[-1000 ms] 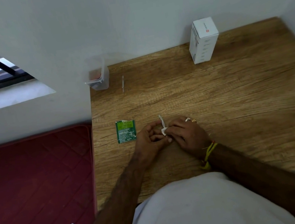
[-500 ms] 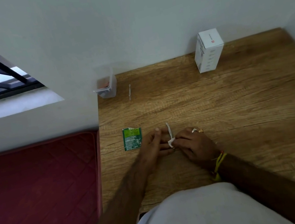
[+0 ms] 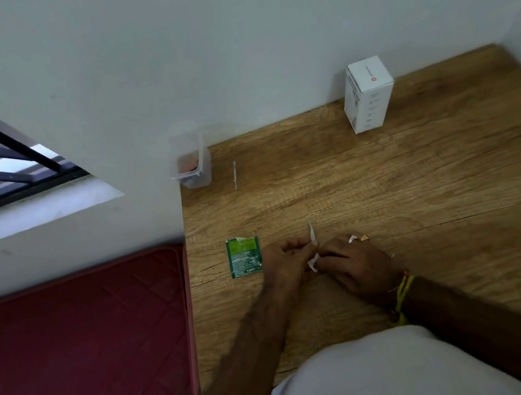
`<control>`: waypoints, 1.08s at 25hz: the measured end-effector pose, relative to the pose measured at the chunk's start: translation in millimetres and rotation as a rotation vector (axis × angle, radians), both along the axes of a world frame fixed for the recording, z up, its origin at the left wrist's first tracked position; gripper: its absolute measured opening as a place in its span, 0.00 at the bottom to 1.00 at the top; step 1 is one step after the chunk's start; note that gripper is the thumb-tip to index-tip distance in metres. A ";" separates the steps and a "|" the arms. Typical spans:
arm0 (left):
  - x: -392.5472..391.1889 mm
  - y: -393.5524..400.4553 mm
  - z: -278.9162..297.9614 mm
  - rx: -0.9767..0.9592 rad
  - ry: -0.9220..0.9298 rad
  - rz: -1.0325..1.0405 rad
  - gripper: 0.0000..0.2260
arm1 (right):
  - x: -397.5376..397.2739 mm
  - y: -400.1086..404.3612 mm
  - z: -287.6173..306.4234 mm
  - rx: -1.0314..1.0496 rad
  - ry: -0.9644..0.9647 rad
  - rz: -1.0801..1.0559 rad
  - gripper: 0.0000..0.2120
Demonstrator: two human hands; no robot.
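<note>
Both my hands meet over the wooden table (image 3: 388,181) and pinch a small white strip (image 3: 312,244) between them. My left hand (image 3: 285,257) pinches it from the left, and my right hand (image 3: 355,260), with rings and a yellow wrist thread, pinches it from the right. One end of the strip sticks up above my fingers and another bit hangs below them. A torn green sachet (image 3: 244,256) lies flat on the table just left of my left hand.
A white box (image 3: 368,94) stands at the back of the table by the wall. A clear plastic container (image 3: 193,167) sits at the back left corner, with a thin white strip (image 3: 235,174) lying beside it. A red mat (image 3: 80,351) lies left of the table.
My hands keep their hold on the white strip and work it slightly between the fingers. The camera has tilted, so everything sits lower in view.
</note>
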State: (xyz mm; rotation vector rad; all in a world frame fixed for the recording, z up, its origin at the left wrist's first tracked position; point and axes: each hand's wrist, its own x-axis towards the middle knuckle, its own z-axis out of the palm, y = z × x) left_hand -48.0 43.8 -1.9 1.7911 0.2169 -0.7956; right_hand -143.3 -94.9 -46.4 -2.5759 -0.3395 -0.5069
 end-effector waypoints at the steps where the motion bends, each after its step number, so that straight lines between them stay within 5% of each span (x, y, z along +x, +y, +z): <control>1: -1.9 0.2 0.8 0.011 -0.037 -0.007 0.05 | -0.1 1.2 0.1 -0.012 0.018 0.011 0.10; 5: -7.8 -0.9 1.7 0.032 -0.141 -0.001 0.05 | -6.7 -0.3 4.4 0.114 -0.013 -0.004 0.09; 10: -12.3 4.9 0.8 -0.138 0.033 0.054 0.07 | 8.6 -2.0 9.4 0.570 -0.055 -0.499 0.05; 27: -25.2 9.1 -7.3 -0.272 0.021 -0.051 0.15 | 26.2 9.6 2.5 0.403 0.069 -0.341 0.08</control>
